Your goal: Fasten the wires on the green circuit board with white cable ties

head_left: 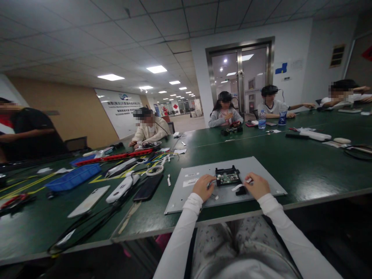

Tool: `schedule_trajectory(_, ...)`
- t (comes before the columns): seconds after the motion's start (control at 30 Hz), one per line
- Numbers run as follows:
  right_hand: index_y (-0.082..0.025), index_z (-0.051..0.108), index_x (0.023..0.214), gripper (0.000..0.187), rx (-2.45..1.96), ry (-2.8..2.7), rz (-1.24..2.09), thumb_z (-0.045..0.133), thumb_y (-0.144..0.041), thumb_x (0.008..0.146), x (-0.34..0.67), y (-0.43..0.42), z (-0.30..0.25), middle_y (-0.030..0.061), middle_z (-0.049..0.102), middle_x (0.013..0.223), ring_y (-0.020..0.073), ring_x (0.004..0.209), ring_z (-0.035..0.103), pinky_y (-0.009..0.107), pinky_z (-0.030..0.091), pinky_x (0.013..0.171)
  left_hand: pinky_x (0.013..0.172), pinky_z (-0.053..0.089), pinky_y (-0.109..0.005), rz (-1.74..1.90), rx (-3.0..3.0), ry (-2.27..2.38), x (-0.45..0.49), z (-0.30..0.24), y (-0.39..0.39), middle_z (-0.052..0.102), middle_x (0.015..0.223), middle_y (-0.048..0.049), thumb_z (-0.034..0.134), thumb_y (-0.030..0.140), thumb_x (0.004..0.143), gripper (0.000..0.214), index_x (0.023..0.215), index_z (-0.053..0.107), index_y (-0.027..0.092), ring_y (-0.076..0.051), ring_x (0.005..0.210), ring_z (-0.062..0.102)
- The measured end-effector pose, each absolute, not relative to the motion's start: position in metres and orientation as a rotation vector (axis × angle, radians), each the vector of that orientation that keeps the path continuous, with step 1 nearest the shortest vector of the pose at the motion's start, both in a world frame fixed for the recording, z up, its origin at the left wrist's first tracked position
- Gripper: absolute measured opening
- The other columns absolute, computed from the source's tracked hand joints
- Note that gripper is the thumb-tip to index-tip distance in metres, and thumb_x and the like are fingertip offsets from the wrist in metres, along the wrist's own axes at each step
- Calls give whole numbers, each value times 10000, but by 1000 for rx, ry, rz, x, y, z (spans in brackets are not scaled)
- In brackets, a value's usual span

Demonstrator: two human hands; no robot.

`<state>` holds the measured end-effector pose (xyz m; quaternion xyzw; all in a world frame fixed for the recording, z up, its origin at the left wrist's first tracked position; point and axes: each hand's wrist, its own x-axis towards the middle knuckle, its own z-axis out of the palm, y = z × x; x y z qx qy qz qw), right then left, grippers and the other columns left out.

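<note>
Though we cannot tell what our curled left hand and right hand pinch, they flank the circuit board on the gray panel, a small black part just beside the right hand, near the tabletop's front edge.

Arms forward, left grip curled, right grip curled

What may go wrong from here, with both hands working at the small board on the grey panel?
The circuit board sits exposed between the left hand and the right hand; a slip may scratch it. The small black piece lies loose on the grey panel near the right hand and may be knocked away.
</note>
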<state>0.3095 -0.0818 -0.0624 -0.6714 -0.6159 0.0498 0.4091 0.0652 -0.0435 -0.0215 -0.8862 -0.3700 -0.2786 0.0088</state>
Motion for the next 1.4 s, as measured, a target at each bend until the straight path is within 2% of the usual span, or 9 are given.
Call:
schedule_trajectory(0.27,-226,556,698,93,-1771,-1606,46,535,-306,655,305,-87,-58,-13,594,678,142,703,512,245,246,580,815,399,-321,-873,-2786,-1152,65,-23,-42,551,902,-41,438,110,703,287,955,556,183,-158,884,493)
schedule_trajectory(0.6,-224,565,744,117,-1773,-1644,-31,531,-298,661,303,-89,-59,16,608,713,179,762,511,280,264,641,809,404,-317,-873,-2784,-1168,65,-22,-44,552,892,-37,452,111,697,277,942,559,185,-157,881,496)
schedule_trajectory(0.9,-209,572,761,152,-1559,-1553,167,484,-284,661,311,-84,-62,0,603,729,142,699,529,244,348,633,802,410,-320,-842,-2775,-1151,66,-19,-46,553,893,-46,446,122,708,273,950,559,179,-159,872,501)
schedule_trajectory(1.2,-174,574,788,253,-1244,-1364,343,464,-377,684,313,-91,-57,32,616,797,152,782,541,274,397,745,813,407,-329,-896,-2776,-1118,67,-21,-47,557,908,-46,446,114,698,281,945,558,186,-163,894,497)
schedule_trajectory(1.4,-189,585,743,224,-1331,-1411,413,485,-365,646,313,-84,-64,14,616,736,151,721,542,267,405,678,813,408,-328,-884,-2767,-1127,66,-20,-47,561,909,-45,442,120,701,291,958,558,192,-164,897,498)
